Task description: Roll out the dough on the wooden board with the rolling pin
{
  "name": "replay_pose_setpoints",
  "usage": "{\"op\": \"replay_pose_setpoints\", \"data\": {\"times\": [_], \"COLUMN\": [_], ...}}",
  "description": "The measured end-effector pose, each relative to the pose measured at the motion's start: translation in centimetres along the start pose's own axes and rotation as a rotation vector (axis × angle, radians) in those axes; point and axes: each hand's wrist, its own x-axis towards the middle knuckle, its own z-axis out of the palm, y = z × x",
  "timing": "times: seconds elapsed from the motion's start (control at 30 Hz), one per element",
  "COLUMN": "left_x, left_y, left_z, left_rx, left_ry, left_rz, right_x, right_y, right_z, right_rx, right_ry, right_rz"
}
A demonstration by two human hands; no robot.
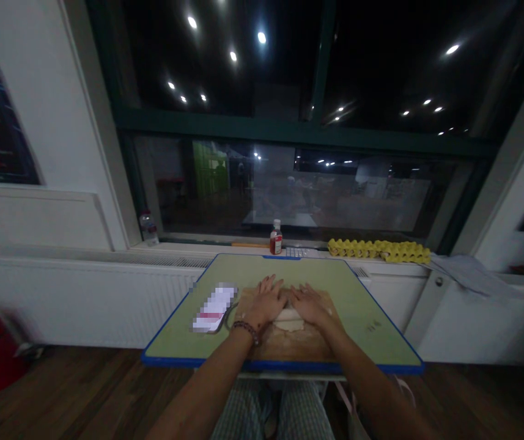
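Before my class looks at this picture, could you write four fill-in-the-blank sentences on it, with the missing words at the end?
1. The dough lies on a wooden ____.
2. The wrist of the left hand wears a beaded ____.
3. From the person's own view, the phone lies to the ____ of the dough.
4. The green table has a ____ rim.

Missing words: board; bracelet; left; blue.

This is a room, kind unclear: big green-framed glass window (289, 127) and long white metal heater (87, 305) past the blue-edged green table (243, 269)'s far edge.
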Motion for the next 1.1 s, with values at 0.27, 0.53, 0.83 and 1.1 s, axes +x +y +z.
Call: {"op": "replay_pose_setpoints", "data": {"times": [0.27,0.53,0.83,1.1], "left_x": [-2.4,-4.1,0.6,1.6], "left_y": [1.0,1.5,0.3,-0.3], "left_z": [-0.1,-0.1,-0.9,-0.8], "left_rx": [-0.012,-0.028,-0.005,0.008], "left_ry": [-0.015,0.018,0.189,0.181], "left_rz": [0.046,0.15,-0.022,-0.046], "right_x": [-2.8,-5.2,1.5,2.6], "right_y": [-1.4,-2.1,0.0,0.6], "right_z": [-0.8,-1.2,-0.7,-0.3], "right_rx": [0.0,0.019,0.026,0.012], "right_ry": [-0.008,0.023,-0.012,0.045], "right_rz": [0.008,0.041,0.013,0.061]}}
